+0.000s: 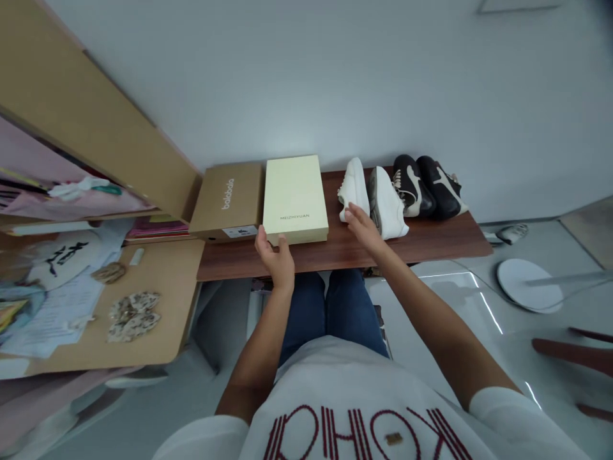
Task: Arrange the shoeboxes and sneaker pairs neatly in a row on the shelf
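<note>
A pale yellow shoebox (294, 198) lies on a dark wooden bench (431, 239). My left hand (274, 257) grips its near left corner, thumb on the lid. My right hand (364, 229) reaches out with fingers stretched flat, its fingertips at the heel of the left shoe of a white sneaker pair (372, 198). It holds nothing.
A brown cardboard shoebox (228, 199) sits left of the yellow one. A pair of black-and-white shoes (428, 185) stands at the bench's right end. A light wooden shelf unit (158, 300) with papers and small items is on the left. A white round base (527, 284) lies on the floor at right.
</note>
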Demonstrator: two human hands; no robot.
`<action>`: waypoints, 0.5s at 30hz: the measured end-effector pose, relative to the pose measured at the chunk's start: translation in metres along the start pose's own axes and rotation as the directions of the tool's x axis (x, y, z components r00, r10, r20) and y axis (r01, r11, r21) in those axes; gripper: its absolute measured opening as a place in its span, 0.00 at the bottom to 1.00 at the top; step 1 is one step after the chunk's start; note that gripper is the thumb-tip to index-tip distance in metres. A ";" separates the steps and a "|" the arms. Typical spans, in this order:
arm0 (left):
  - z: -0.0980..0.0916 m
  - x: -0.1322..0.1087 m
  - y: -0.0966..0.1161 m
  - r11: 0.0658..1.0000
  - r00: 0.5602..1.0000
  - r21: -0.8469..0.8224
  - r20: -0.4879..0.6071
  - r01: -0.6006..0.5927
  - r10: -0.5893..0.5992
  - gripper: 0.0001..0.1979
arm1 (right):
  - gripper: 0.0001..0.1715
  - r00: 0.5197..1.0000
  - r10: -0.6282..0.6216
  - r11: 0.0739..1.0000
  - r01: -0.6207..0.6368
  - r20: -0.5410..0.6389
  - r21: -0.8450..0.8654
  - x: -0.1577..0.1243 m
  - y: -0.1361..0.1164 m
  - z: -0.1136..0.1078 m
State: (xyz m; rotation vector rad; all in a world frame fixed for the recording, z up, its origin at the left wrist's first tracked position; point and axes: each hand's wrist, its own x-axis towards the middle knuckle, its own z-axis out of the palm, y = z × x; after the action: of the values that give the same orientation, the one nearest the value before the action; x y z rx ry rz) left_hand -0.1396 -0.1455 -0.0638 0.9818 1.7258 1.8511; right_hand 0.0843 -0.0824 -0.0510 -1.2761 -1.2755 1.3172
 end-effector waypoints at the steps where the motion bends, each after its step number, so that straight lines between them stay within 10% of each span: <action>1: 0.007 -0.005 0.009 0.998 0.998 0.025 0.039 -0.053 0.052 0.33 | 0.53 1.000 -0.009 1.000 0.009 -0.011 0.003 0.000 -0.006 -0.011; 7: 0.082 -0.025 0.044 0.987 0.905 0.021 0.402 -0.158 0.137 0.26 | 0.46 0.987 -0.061 0.998 0.058 -0.150 -0.025 0.000 -0.023 -0.067; 15: 0.161 -0.029 0.012 0.978 0.819 0.178 0.573 -0.106 -0.015 0.32 | 0.39 0.965 -0.054 0.993 0.024 -0.255 -0.117 0.008 -0.008 -0.118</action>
State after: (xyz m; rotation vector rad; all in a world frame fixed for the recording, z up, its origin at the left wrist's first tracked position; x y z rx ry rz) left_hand -0.0010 -0.0588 -0.0614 1.4902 1.5254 1.2215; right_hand 0.2006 -0.0624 -0.0373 -1.4425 -1.1966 1.0236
